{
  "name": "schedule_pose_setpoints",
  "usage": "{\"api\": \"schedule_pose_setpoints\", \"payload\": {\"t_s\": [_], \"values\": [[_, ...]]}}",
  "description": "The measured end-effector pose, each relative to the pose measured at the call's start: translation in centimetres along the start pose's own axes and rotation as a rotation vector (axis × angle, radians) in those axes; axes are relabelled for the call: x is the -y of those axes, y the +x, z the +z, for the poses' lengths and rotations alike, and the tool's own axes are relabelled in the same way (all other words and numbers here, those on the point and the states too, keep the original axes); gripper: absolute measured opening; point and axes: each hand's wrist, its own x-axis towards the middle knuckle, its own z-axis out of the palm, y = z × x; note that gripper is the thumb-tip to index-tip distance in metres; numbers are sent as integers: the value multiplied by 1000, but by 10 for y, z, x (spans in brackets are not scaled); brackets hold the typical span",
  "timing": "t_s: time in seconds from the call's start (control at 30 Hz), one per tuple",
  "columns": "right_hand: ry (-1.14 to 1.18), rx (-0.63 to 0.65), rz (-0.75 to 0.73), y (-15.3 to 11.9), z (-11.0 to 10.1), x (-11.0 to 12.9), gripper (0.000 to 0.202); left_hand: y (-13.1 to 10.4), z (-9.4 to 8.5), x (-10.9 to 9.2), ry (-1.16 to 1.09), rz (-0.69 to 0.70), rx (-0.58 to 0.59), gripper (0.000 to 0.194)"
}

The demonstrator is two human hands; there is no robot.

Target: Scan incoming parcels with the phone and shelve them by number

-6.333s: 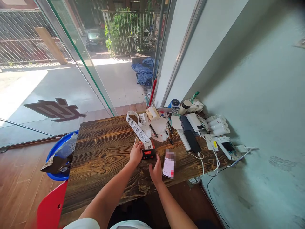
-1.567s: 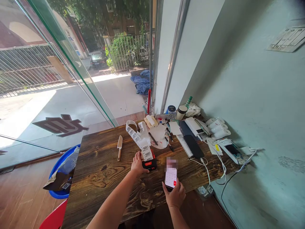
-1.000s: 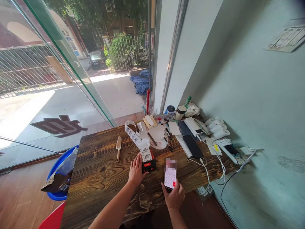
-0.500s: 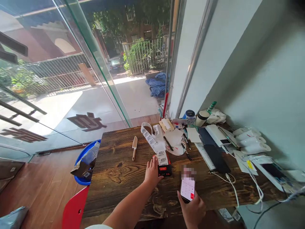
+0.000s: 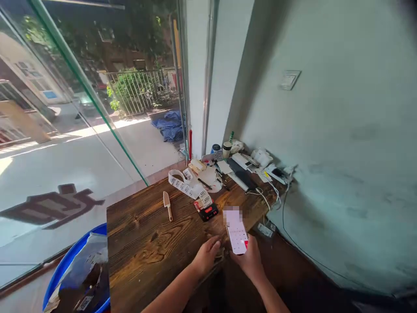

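My right hand (image 5: 250,261) holds a smartphone (image 5: 237,237) near the table's front edge. Its lit screen shows a pale keypad with a red key; the top part is pixelated. My left hand (image 5: 206,255) is beside the phone, above the front edge, touching neither phone nor printer. Its thumb and index finger stand slightly apart with nothing visible between them; the other fingers are partly hidden. Beyond it sits a small black and red label printer (image 5: 208,212). A strip of numbered labels (image 5: 184,184) runs out of it and curls back across the table.
A small knife (image 5: 167,206) lies left of the printer on the wooden table (image 5: 146,248). Pens (image 5: 205,184), papers, a dark pouch (image 5: 243,174), cups (image 5: 226,149) and white cables (image 5: 265,199) crowd the back right. Below the left edge stands a blue bin (image 5: 54,278).
My left hand has come off the label printer and drawn back toward the phone. The view has swung to the right. My right hand still holds the phone.
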Motion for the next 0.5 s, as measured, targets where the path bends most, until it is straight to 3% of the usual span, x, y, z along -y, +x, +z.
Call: {"api": "schedule_pose_setpoints", "payload": {"t_s": [0.13,0.2,0.33,0.43,0.5], "values": [[161,-172,61,-99,2,65,58,-41,11,-20,-595,-11,388,71],[232,-269,129,-144,0,91,63,-69,12,-31,-709,-51,564,62],[453,-394,272,-215,-23,124,72,-114,15,-45,-704,-289,992,57],[640,-508,327,-262,-51,135,51,-140,31,-51,-527,-451,1221,68],[716,-615,342,-296,-69,141,43,-158,50,-54,-407,-482,1310,75]]}}
